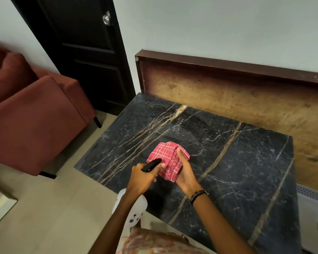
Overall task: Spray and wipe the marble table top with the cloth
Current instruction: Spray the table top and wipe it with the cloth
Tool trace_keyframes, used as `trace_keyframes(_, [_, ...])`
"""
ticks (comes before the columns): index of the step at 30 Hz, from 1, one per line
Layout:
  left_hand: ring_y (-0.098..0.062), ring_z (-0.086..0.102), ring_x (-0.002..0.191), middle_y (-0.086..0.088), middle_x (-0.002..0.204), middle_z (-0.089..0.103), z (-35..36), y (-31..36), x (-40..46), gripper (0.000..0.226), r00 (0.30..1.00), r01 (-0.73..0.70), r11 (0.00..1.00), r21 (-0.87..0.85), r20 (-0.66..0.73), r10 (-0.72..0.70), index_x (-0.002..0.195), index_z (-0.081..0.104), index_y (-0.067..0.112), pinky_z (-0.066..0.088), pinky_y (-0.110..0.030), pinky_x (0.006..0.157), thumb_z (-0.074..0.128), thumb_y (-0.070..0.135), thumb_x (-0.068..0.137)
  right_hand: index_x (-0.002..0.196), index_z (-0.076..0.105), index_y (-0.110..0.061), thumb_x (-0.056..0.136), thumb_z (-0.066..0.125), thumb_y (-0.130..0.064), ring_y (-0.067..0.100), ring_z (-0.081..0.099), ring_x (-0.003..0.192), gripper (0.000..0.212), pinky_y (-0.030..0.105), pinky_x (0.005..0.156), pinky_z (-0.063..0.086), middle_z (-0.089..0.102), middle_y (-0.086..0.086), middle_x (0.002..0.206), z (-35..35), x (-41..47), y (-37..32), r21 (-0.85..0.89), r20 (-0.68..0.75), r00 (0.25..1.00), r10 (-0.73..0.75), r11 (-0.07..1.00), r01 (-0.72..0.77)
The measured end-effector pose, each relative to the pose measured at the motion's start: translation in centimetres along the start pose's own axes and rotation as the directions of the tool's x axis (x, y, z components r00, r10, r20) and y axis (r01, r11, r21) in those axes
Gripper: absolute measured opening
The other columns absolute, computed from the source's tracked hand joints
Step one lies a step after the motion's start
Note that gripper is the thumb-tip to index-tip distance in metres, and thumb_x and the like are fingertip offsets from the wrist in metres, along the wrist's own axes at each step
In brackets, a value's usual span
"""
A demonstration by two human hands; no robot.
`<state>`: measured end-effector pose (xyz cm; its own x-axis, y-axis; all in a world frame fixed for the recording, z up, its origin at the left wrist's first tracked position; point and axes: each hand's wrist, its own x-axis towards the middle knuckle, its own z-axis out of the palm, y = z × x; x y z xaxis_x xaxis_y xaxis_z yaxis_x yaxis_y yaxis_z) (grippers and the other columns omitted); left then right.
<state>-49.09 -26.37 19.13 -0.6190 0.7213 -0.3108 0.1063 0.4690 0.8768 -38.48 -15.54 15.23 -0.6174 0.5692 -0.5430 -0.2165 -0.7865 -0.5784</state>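
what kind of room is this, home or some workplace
Most likely a home living room. A rust-red upholstered sofa stands on the tiled floor beside a dark panelled door with a round knob, and the black marble table top sits against a plain wall.

Rust-red sofa (26, 114) at left, dark panelled door (84, 52) beyond, worn wooden backboard (228, 99) against the wall.

Both bare forearms extended forward, converging. Left hand (144, 176) closed in a fist around a black spray head, knuckles up. Right hand (184, 173) palm-up, fingers curled, thumb raised, gripping a folded pink checked cloth. Dark bands around right wrist.
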Motion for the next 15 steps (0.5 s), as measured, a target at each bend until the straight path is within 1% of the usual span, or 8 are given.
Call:
trace_keyframes(2, [-0.014,0.062,0.051,-0.005,0.057,0.065,-1.5,-0.2,1.1,0.038,1.0,0.025,1.0,-0.012,-0.008,-0.025,0.068,0.066,0.012,0.048,-0.021,0.058,0.07,0.049,0.074,0.121,0.06,-0.009,0.092,0.053,-0.044,0.03,0.066,0.106,0.047,0.046,0.09,0.052,0.069,0.016,0.114,1.4,0.8,0.9,0.005,0.009,1.0,0.0,1.0,0.0])
trace_keyframes(4, [-0.012,0.057,0.046,-0.003,0.054,0.061,-3.4,-0.8,2.5,0.036,0.999,0.039,0.999,-0.02,-0.009,-0.039,0.065,0.063,0.014,0.047,-0.018,0.05,0.07,0.047,0.075,0.122,0.059,-0.008,0.093,0.052,-0.043,0.03,0.066,0.106,0.046,0.045,0.087,0.053,0.069,0.016,0.113,3.1,2.0,1.9,0.01,0.005,1.0,-0.007,1.0,0.007])
trace_keyframes(7, [-0.009,0.057,0.044,0.001,0.053,0.061,-6.0,-1.8,4.0,0.032,0.999,0.001,1.0,0.017,0.041,-0.002,0.068,0.063,0.018,0.048,-0.015,0.049,0.07,0.048,0.075,0.124,0.059,-0.009,0.093,0.051,-0.044,0.03,0.065,0.107,0.048,0.048,0.094,0.05,0.068,0.016,0.115,5.4,3.6,3.4,0.006,0.008,1.0,-0.022,1.0,0.022])
trace_keyframes(9, [-0.009,0.064,0.053,0.006,0.056,0.064,-8.4,-2.8,5.4,0.028,0.992,-0.048,0.995,0.082,0.117,0.038,0.082,0.068,0.025,0.047,-0.009,0.055,0.068,0.051,0.075,0.123,0.06,-0.008,0.093,0.049,-0.047,0.03,0.065,0.106,0.049,0.048,0.094,0.05,0.068,0.016,0.115,7.5,5.1,4.8,-0.008,0.001,1.0,-0.025,1.0,0.025])
trace_keyframes(11, [-0.006,0.067,0.061,0.011,0.059,0.064,-10.8,-4.1,6.9,0.038,0.98,-0.101,0.987,0.125,0.185,0.077,0.107,0.067,0.03,0.045,-0.005,0.059,0.068,0.051,0.076,0.124,0.061,-0.008,0.093,0.048,-0.05,0.033,0.063,0.109,0.054,0.051,0.097,0.047,0.067,0.018,0.117,9.6,6.6,6.6,-0.008,0.001,1.0,-0.019,1.0,0.019])
trace_keyframes(12, [-0.005,0.067,0.061,0.011,0.059,0.064,-11.8,-4.5,7.5,0.043,0.977,-0.113,0.985,0.133,0.197,0.085,0.113,0.065,0.029,0.045,-0.005,0.06,0.068,0.051,0.076,0.124,0.06,-0.008,0.092,0.048,-0.05,0.034,0.062,0.111,0.055,0.052,0.099,0.046,0.066,0.019,0.118,10.3,7.3,7.3,-0.005,-0.001,1.0,-0.012,1.0,0.012])
trace_keyframes(13, [-0.004,0.066,0.06,0.011,0.058,0.064,-13.0,-5.1,8.1,0.045,0.975,-0.121,0.984,0.134,0.203,0.092,0.114,0.065,0.027,0.045,-0.006,0.06,0.068,0.05,0.076,0.125,0.06,-0.008,0.092,0.049,-0.051,0.034,0.061,0.112,0.055,0.052,0.1,0.046,0.066,0.019,0.119,11.2,8.1,8.2,0.003,-0.01,1.0,-0.005,1.0,0.005])
trace_keyframes(15, [-0.004,0.063,0.054,0.013,0.055,0.061,-15.1,-6.2,9.2,0.043,0.972,-0.132,0.984,0.122,0.209,0.105,0.107,0.069,0.019,0.046,-0.01,0.058,0.069,0.048,0.076,0.125,0.059,-0.008,0.091,0.049,-0.051,0.033,0.062,0.112,0.056,0.051,0.098,0.047,0.066,0.018,0.119,12.8,9.5,9.7,0.022,-0.045,0.999,0.006,1.0,-0.005])
